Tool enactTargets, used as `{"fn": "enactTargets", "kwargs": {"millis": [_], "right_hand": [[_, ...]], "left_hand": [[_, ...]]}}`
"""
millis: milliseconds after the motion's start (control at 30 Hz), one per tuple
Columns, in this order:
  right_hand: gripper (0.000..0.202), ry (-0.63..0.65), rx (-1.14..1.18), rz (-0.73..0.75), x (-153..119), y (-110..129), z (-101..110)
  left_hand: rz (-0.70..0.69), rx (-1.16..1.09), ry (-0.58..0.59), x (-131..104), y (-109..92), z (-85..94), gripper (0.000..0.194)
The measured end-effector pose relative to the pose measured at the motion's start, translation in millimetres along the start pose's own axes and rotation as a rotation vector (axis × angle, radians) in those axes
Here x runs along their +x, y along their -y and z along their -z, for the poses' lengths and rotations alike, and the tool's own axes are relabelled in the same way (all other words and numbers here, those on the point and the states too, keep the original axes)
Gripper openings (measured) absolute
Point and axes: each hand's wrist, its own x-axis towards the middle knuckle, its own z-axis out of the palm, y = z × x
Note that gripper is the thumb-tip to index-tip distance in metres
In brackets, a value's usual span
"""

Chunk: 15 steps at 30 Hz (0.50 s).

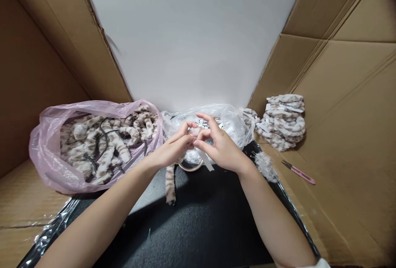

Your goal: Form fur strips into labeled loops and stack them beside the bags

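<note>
Your left hand (175,148) is drawn in narrow, thumb and fingers pinched on the fluffy strip (170,183), whose spotted tail hangs below it over the black desk (185,226). Your right hand (223,146) sits just beside it, forefinger raised and thumb tip at the upper end of the white strip (205,161); whether that thumb grips the strip or only touches it, you cannot tell from here, as the fingers hide the contact. With pieces this soft, a light, steady left pinch close to the contact should serve better than a hard squeeze, which would crush the pile. Smooth loose fur away from the white strip so that none gets trapped, and mind its free end, which hangs near the round ring (190,170) and could snag or fold. Elbows wide, you have the pink bag (49,165) of furry pieces on the left, the clear bag (247,132) behind your fingers, and the tagged stack (286,123) and pink snips (301,173) on the right.
</note>
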Motion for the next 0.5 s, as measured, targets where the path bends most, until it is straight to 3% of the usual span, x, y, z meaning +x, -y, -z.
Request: {"fn": "enactTargets", "kwargs": {"millis": [167, 500], "right_hand": [[0.056, -0.054, -0.007, 0.043, 1.0, -0.2, -3.1], [0.03, -0.191, -0.063, -0.018, 3.0, -8.0, -6.5]], "left_hand": [[-0.057, 0.057, 0.018, -1.9, 1.4, -2.1, 0.029], [-0.257, 0.649, -0.028, -6.7, 1.7, -4.0, 0.025]]}}
